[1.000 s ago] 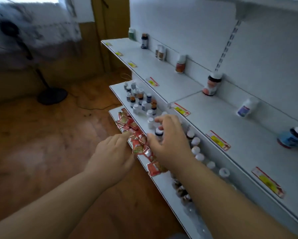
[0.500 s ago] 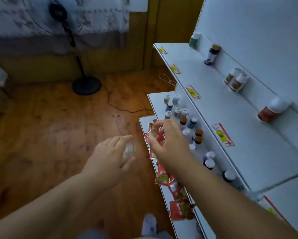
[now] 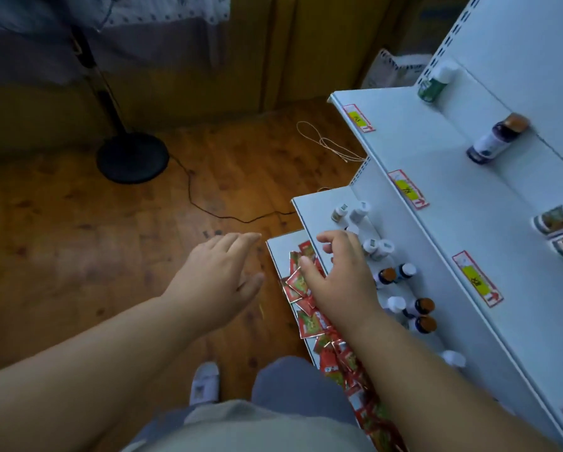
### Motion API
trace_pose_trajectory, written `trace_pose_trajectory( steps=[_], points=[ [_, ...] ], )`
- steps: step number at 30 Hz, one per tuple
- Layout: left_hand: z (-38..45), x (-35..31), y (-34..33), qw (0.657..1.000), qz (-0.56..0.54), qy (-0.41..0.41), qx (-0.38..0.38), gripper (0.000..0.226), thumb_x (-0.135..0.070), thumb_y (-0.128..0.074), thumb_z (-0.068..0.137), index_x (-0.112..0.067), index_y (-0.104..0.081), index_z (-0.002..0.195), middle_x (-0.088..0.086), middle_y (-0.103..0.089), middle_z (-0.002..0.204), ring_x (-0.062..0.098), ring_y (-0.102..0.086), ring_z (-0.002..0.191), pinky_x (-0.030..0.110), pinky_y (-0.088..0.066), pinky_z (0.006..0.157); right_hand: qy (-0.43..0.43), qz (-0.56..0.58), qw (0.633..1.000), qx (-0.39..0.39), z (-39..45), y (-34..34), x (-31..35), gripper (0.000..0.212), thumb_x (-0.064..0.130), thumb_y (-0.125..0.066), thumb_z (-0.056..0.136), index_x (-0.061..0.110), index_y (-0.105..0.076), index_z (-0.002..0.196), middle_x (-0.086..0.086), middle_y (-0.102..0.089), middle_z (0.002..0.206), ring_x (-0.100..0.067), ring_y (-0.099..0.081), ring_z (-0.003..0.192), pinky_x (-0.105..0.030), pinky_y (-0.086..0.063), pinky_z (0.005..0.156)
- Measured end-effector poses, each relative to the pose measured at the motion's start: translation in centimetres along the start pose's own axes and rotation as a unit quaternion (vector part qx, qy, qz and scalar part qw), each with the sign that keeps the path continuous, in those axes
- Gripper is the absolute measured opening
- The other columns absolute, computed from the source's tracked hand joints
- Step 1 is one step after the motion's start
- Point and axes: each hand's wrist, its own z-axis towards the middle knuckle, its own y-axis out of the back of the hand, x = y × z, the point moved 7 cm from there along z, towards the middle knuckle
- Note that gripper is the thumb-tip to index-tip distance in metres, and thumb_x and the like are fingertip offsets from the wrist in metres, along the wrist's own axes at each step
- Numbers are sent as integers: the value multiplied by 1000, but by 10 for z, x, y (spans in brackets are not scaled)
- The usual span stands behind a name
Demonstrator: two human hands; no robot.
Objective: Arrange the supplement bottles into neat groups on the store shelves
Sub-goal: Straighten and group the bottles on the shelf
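Several small supplement bottles [image 3: 386, 275] with white, brown and blue caps stand scattered on the middle shelf [image 3: 309, 210]. My right hand [image 3: 338, 278] hovers over that shelf's front edge just left of them, fingers loosely curled, with nothing seen in it. My left hand [image 3: 221, 275] is held flat over the wooden floor, left of the shelves, empty. On the top shelf [image 3: 404, 141] a green bottle [image 3: 435, 83] and a dark purple bottle [image 3: 497, 138] lean against the back panel. More bottles [image 3: 559, 221] lie at the right edge.
Red sachets [image 3: 306, 288] are strewn along the lowest shelf under my right forearm. Yellow price tags [image 3: 407, 189] line the top shelf's front. A fan's black base [image 3: 132, 157] and its cable [image 3: 228, 216] are on the floor, with a loop of string [image 3: 325, 141] and my shoe [image 3: 205, 383].
The view has swung left and tilted down, showing my legs. My right hand shifted from the sachets to the middle shelf's edge. My left hand flattened out.
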Motion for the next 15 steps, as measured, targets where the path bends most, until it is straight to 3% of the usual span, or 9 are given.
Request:
trace_pose_trajectory(
  steps=[4,11,15],
  points=[
    [89,3,-11,997,-11,-52,57,61,-52,-47,94,-29,-29,148,-10,-42,146,14,-36,136,34,-32,111,-90,-26,995,17,52,-12,-42,37,35,-68,89,24,-53,121,13,-40,114,-2,-41,104,-17,-35,86],
    [210,16,-37,987,28,-114,109,59,-48,-47,95,-27,-30,148,-6,-44,145,17,-39,133,37,-34,109,-206,-21,978,38,150,-50,-120,44,42,-66,89,22,-50,124,1,-48,129,-17,-52,116,-35,-48,89],
    [263,34,-38,971,67,-173,151,61,-51,-45,95,-30,-24,149,-7,-41,147,17,-37,134,35,-31,109,-282,9,959,14,189,-69,-133,46,42,-67,89,19,-51,125,-1,-51,130,-19,-54,117,-33,-47,87]
  ],
)
